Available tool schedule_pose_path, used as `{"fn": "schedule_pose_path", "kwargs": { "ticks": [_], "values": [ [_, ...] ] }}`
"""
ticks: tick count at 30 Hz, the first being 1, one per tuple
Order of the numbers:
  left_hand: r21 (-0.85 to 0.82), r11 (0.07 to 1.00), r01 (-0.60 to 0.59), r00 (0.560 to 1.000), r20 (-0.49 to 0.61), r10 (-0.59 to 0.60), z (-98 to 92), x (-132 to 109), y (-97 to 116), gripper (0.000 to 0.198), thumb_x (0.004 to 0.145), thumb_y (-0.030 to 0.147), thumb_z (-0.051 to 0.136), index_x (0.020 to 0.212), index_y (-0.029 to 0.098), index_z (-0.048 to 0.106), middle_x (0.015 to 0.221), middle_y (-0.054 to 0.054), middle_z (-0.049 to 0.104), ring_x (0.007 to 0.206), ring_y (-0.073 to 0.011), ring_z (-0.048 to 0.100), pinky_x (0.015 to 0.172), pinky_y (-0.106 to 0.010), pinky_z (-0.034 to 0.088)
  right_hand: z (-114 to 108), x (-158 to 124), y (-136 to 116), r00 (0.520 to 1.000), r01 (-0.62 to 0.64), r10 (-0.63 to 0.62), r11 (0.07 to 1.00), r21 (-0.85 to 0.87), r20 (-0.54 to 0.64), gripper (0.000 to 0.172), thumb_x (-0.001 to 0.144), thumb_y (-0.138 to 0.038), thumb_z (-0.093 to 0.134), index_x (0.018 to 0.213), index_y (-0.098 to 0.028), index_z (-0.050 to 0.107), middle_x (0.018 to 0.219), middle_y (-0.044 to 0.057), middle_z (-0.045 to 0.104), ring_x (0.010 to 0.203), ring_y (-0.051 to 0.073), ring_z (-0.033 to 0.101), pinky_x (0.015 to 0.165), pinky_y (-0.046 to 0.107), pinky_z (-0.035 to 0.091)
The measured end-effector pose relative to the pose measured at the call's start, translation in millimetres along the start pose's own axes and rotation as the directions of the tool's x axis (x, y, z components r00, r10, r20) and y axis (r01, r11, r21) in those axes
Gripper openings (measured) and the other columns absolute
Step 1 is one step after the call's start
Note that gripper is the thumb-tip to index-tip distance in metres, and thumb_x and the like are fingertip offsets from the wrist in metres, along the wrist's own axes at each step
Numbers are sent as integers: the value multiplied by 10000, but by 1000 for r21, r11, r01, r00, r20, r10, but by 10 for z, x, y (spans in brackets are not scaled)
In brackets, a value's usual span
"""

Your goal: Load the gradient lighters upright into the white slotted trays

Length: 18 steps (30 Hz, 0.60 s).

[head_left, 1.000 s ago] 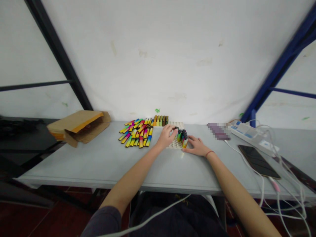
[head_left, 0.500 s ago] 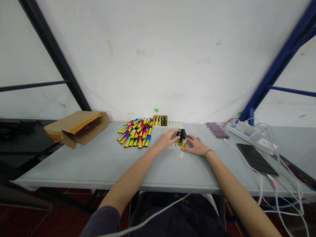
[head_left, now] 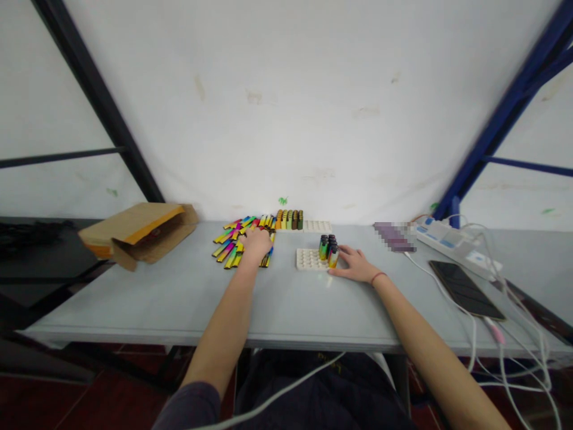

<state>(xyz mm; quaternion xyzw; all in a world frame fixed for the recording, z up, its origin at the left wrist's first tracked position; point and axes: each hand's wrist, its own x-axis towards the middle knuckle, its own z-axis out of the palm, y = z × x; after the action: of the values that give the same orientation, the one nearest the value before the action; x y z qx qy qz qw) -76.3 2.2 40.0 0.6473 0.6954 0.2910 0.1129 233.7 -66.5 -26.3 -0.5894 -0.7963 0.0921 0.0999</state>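
Observation:
My left hand (head_left: 257, 242) is over the pile of shiny multicoloured lighters (head_left: 230, 248) on the left of the table; its fingertips are hidden, so any grip is unclear. My right hand (head_left: 355, 263) rests on the table with its fingers apart, beside the right end of a white tray with round holes (head_left: 308, 259). Several upright lighters with dark tops (head_left: 332, 254) stand in the tray's right part, close to my right fingertips. The left part of the tray shows bare holes.
Behind stand rows of upright orange, green and brown lighters (head_left: 290, 220) and another white tray (head_left: 317, 226). An open brown paper bag (head_left: 138, 230) lies left. At right are a purple phone (head_left: 396, 237), a dark phone (head_left: 465, 288), a power strip (head_left: 459, 246) and white cables (head_left: 441, 289).
My left hand has moved left from the lighters in the tray to the loose pile, uncovering the tray's left part. The right hand has stayed beside the tray.

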Motion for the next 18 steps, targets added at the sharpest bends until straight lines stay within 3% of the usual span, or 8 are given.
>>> {"fn": "schedule_pose_path", "kwargs": {
  "ticks": [3, 7, 13, 16, 18],
  "values": [
    [-104, 985, 137, 990, -29, -140, -31, 130, -156, 436, 527, 239, 869, 487, 189, 438, 788, -155, 656, 1215, -449, 498, 889, -478, 428, -5, -5, -6, 1000, -6, 6, 1000, -5, 5, 760, 828, -752, 551, 1359, -210, 582, 1568, 200, 386, 1449, 354, 367, 1184, 594, 216],
    [-215, 967, 134, 987, -57, -150, 64, 140, -160, 493, 499, 337, 894, 483, 199, 421, 726, -136, 641, 1210, -436, 519, 874, -454, 442, -17, -9, -9, 1000, 0, 0, 1000, -3, 15, 758, 830, -754, 547, 1352, -205, 585, 1567, 206, 385, 1449, 355, 366, 1181, 604, 212],
    [-55, 996, 71, 997, -6, -71, 134, 28, -6, 452, 414, 198, 908, 453, 190, 458, 719, -139, 685, 1217, -454, 535, 969, -509, 394, -16, -5, -5, 1000, -11, 11, 1000, 7, 14, 749, 828, -736, 568, 1351, -199, 589, 1574, 199, 380, 1459, 362, 350, 1186, 594, 215],
    [69, 997, -14, 996, 91, 8, 149, -79, 99, 323, 490, 165, 869, 486, 180, 547, 763, -162, 723, 1168, -455, 583, 1029, -562, 337, -14, -5, -8, 1000, -10, 10, 1000, 1, 18, 742, 837, -724, 568, 1362, -200, 578, 1579, 199, 374, 1464, 356, 345, 1186, 589, 218],
    [220, 972, -83, 980, 195, 39, 164, -163, 176, 149, 626, 191, 796, 600, 169, 651, 884, -189, 750, 1130, -431, 620, 1052, -578, 308, -15, -7, -12, 1000, -10, 10, 1000, -5, 20, 741, 844, -718, 564, 1366, -193, 574, 1582, 202, 368, 1469, 350, 338, 1187, 587, 214]
  ]
}}
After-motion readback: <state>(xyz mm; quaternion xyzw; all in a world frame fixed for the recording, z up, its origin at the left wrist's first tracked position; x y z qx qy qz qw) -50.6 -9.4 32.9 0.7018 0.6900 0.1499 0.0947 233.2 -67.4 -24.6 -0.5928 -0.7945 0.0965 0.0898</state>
